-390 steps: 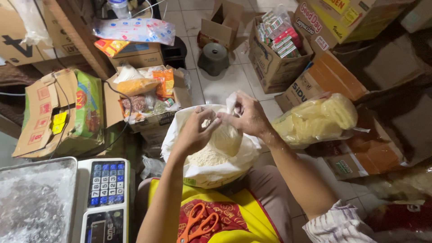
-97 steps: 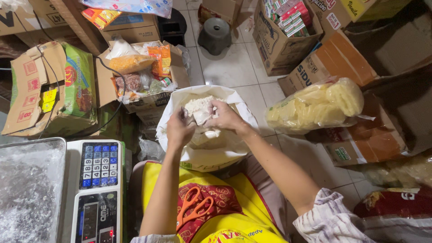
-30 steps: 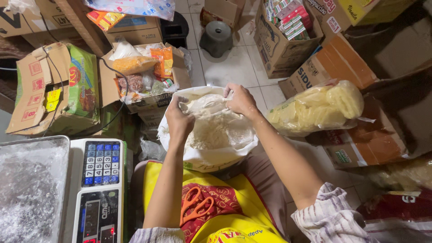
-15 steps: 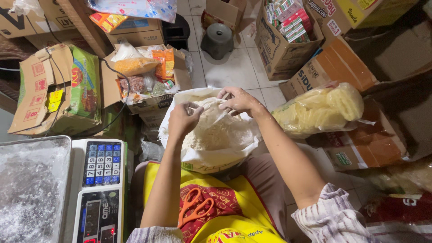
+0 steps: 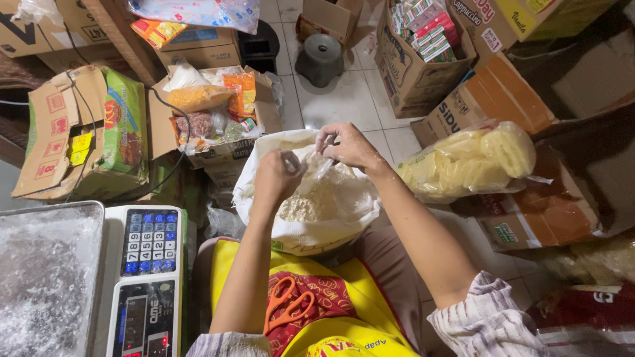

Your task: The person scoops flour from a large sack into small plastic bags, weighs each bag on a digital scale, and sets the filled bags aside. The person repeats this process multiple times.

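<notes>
1. At the centre of the frame, a small clear plastic bag (image 5: pixel 322 168) was held between both hands above a large white sack (image 5: pixel 301 233) of pale flour-like powder (image 5: pixel 311 201).
2. The left hand (image 5: pixel 276 180) was seen just left of centre, its fingers pressed together on one side of the bag's mouth.
3. The right hand (image 5: pixel 347 144) was placed a little higher and to the right, its grip pinching the other side of the mouth, so that the thin plastic was stretched between the two hands.
4. How much powder was inside the small bag could not be told, because the plastic is thin and partly hidden by the fingers.
5. As a judgement, the work was at an early or middle stage: the bag was held over the sack, but it was not closed and not put on the scale.
6. A digital scale (image 5: pixel 147 284) with a metal tray (image 5: pixel 46 277) was seen in the lower left, with no bag visible on it.
7. Orange scissors (image 5: pixel 288 311) were lying untouched on the yellow apron (image 5: pixel 331 311) at the bottom centre.
8. A bag of yellow crackers (image 5: pixel 473 162) was resting on cardboard boxes at the right of the frame, well apart from the hands.
</notes>
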